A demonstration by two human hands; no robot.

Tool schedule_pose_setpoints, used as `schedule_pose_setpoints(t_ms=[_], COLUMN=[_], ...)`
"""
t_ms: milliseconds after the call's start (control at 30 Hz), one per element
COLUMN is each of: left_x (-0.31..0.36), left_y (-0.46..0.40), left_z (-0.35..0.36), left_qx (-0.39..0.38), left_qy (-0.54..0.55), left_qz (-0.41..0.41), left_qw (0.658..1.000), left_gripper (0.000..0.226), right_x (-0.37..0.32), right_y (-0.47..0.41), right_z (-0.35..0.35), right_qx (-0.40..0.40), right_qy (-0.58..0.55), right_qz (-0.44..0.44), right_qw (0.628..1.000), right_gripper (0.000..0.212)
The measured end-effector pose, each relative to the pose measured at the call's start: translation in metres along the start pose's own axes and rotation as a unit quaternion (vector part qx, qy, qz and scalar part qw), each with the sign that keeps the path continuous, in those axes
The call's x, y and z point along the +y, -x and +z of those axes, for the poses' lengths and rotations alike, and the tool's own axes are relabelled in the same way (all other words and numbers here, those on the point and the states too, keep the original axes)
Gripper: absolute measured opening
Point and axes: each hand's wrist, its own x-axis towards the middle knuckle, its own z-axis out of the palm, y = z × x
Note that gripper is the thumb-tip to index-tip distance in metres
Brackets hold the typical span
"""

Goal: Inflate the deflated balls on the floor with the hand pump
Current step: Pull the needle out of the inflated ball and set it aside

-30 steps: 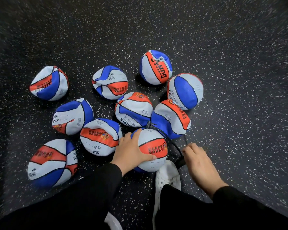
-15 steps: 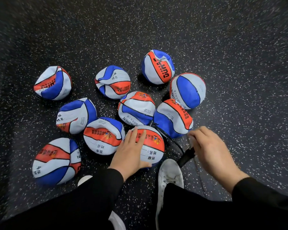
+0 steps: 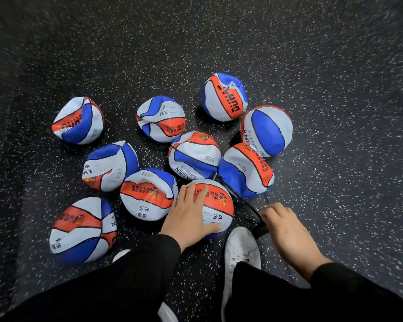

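From the head view, the left hand point(image 3: 188, 217) lay spread on the nearest ball point(image 3: 215, 206), fingers relaxed, steadying it on the floor point(image 3: 335, 66) among the other crumpled balls. The right hand point(image 3: 289, 231) had dropped back down since half a second before, fingers curled over the pump handle point(image 3: 260, 230) beside the white shoe point(image 3: 241, 252), which looked like the bottom of a stroke. A thin hose point(image 3: 244, 202) ran from pump to ball. That ball looked rounder than its neighbours, so inflation seemed underway.
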Motion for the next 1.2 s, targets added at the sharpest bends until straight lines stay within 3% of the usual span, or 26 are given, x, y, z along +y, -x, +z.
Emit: schedule_pose_setpoints(t_ms=[100, 267, 400, 567, 733, 900, 1033, 1200], left_x=[-0.001, -0.009, -0.016, -0.011, -0.013, -0.013, -0.016, -0.016], left_y=[0.003, 0.017, 0.019, 0.013, 0.007, 0.007, 0.013, 0.018], left_z=[0.004, 0.003, -0.003, -0.008, -0.014, -0.012, -0.006, -0.008], left_qx=[0.081, 0.079, 0.042, -0.021, -0.103, -0.102, -0.09, -0.093], left_qy=[0.029, 0.004, 0.028, 0.122, 0.076, 0.138, 0.153, 0.163], left_qz=[-0.003, -0.048, -0.062, -0.07, -0.067, -0.073, -0.072, -0.07], left_qw=[0.996, 0.996, 0.997, 0.99, 0.99, 0.982, 0.981, 0.98], left_gripper=[0.081, 0.098, 0.1, 0.116, 0.132, 0.127, 0.128, 0.13], right_x=[0.001, -0.009, -0.007, -0.005, 0.0, -0.01, -0.008, -0.007], right_y=[0.004, -0.012, -0.01, 0.006, 0.004, -0.008, -0.009, -0.015], right_z=[-0.014, -0.067, -0.061, 0.001, 0.013, 0.01, -0.008, -0.004], right_qx=[0.003, 0.145, 0.169, 0.071, 0.023, -0.025, -0.045, -0.156], right_qy=[0.001, -0.024, -0.021, -0.002, 0.011, 0.033, -0.014, -0.082], right_qz=[-0.034, -0.058, -0.056, -0.043, -0.046, -0.051, -0.003, 0.166], right_qw=[0.999, 0.987, 0.984, 0.997, 0.999, 0.998, 0.999, 0.97], right_gripper=[0.03, 0.02, 0.022, 0.016, 0.008, 0.033, 0.03, 0.062])
